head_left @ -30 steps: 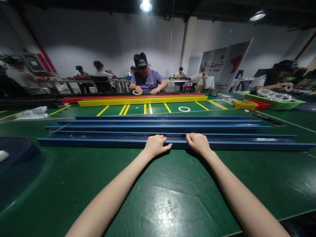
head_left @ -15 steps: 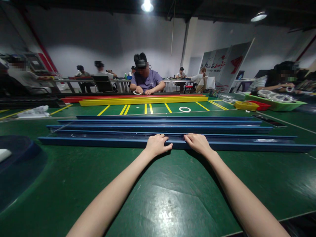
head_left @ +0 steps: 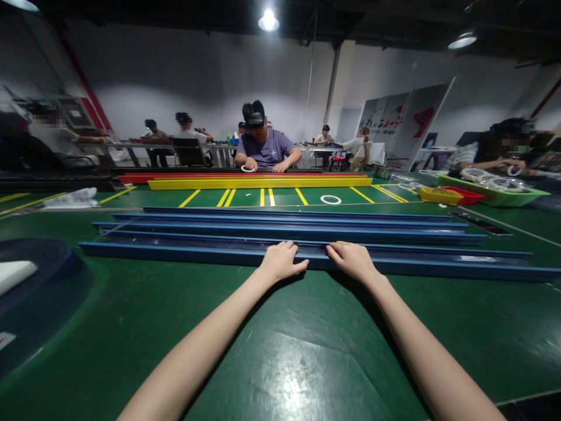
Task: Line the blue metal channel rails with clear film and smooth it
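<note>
A long dark-blue channel strip lies across the green table in front of me, its trough facing up. My left hand is closed over the near wall, fingers curled into the trough and thumb on the near side. A short way to the right, my right hand grips the same wall with bent fingers; its fingertips are partly hidden in the trough. Behind this strip, several more blue channel strips lie roughly parallel to it.
Farther off are a yellow strip, a white ring and crumpled plastic. To the right lie a phone, a yellow tray and a green tray. Opposite, a co-worker in purple holds a ring.
The view has shifted slightly, so the scene sits a little lower and farther right. My hands keep nearly the same place on the near blue strip.
</note>
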The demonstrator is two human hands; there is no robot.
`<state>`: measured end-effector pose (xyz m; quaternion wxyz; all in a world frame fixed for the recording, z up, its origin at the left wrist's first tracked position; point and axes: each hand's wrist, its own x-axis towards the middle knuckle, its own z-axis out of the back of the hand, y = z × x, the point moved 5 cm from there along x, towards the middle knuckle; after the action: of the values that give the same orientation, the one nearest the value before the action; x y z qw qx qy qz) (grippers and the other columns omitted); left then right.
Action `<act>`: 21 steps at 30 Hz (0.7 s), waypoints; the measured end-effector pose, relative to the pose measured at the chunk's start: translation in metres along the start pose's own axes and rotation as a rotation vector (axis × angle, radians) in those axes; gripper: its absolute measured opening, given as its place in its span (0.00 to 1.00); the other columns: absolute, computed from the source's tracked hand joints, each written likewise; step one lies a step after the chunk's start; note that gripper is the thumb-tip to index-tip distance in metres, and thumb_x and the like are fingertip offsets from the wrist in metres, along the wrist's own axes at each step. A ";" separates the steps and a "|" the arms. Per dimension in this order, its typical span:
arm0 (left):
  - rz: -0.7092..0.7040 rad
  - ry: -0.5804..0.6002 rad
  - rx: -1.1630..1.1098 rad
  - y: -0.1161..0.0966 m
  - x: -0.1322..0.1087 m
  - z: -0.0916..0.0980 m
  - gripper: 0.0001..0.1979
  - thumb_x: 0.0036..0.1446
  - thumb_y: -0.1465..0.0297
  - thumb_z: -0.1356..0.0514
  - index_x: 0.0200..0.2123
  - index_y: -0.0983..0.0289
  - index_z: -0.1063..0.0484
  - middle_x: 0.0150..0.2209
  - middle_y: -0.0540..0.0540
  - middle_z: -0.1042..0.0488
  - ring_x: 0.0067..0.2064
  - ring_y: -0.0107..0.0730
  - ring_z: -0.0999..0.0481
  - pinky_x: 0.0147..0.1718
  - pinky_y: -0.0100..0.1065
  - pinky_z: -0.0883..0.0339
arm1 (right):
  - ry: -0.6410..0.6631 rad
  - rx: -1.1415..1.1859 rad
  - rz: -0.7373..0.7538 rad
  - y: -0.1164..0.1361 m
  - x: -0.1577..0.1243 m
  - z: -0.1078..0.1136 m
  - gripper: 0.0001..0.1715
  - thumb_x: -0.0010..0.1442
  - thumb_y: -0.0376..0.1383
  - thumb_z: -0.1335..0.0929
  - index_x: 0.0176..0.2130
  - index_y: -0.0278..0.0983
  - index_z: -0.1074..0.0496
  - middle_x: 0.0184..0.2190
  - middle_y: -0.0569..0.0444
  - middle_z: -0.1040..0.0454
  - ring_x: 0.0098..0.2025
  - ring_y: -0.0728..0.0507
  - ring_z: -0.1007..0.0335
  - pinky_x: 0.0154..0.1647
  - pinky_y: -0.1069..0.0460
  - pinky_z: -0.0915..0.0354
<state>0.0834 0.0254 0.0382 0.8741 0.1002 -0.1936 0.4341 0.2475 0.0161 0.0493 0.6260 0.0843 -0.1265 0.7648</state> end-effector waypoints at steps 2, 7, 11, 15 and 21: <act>-0.011 -0.005 0.002 0.001 0.000 0.002 0.19 0.53 0.55 0.52 0.33 0.64 0.32 0.34 0.55 0.29 0.36 0.33 0.30 0.32 0.31 0.38 | -0.008 0.016 0.000 0.000 0.000 -0.001 0.23 0.60 0.43 0.48 0.29 0.39 0.31 0.29 0.55 0.28 0.31 0.50 0.33 0.24 0.56 0.54; -0.156 -0.083 0.107 -0.002 -0.004 0.008 0.17 0.56 0.59 0.54 0.30 0.65 0.33 0.31 0.55 0.30 0.35 0.34 0.31 0.32 0.32 0.41 | -0.091 0.054 0.001 0.005 0.002 0.002 0.20 0.60 0.41 0.47 0.28 0.38 0.34 0.28 0.56 0.28 0.30 0.50 0.34 0.24 0.56 0.54; -0.183 -0.130 0.146 0.005 -0.009 0.012 0.17 0.56 0.59 0.53 0.29 0.65 0.34 0.29 0.56 0.31 0.33 0.34 0.32 0.30 0.33 0.42 | -0.158 0.069 -0.001 0.015 0.006 0.005 0.19 0.59 0.40 0.47 0.28 0.38 0.35 0.27 0.56 0.28 0.30 0.50 0.34 0.24 0.56 0.55; -0.206 -0.126 0.181 0.017 -0.017 0.013 0.17 0.56 0.59 0.53 0.28 0.65 0.34 0.28 0.55 0.31 0.32 0.33 0.32 0.28 0.32 0.43 | -0.202 0.054 0.026 0.029 0.013 0.003 0.19 0.59 0.40 0.47 0.27 0.37 0.35 0.27 0.55 0.28 0.29 0.51 0.35 0.23 0.56 0.55; -0.220 -0.163 0.202 0.037 -0.030 0.015 0.16 0.56 0.58 0.52 0.32 0.66 0.35 0.29 0.54 0.32 0.32 0.32 0.32 0.29 0.31 0.43 | -0.273 0.035 0.041 0.048 0.021 -0.001 0.24 0.60 0.40 0.48 0.23 0.36 0.33 0.24 0.54 0.28 0.26 0.51 0.35 0.22 0.55 0.57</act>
<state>0.0338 0.0209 0.0397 0.8833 0.2428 -0.2070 0.3436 0.1964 0.0275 0.0501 0.5855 0.1958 -0.1991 0.7611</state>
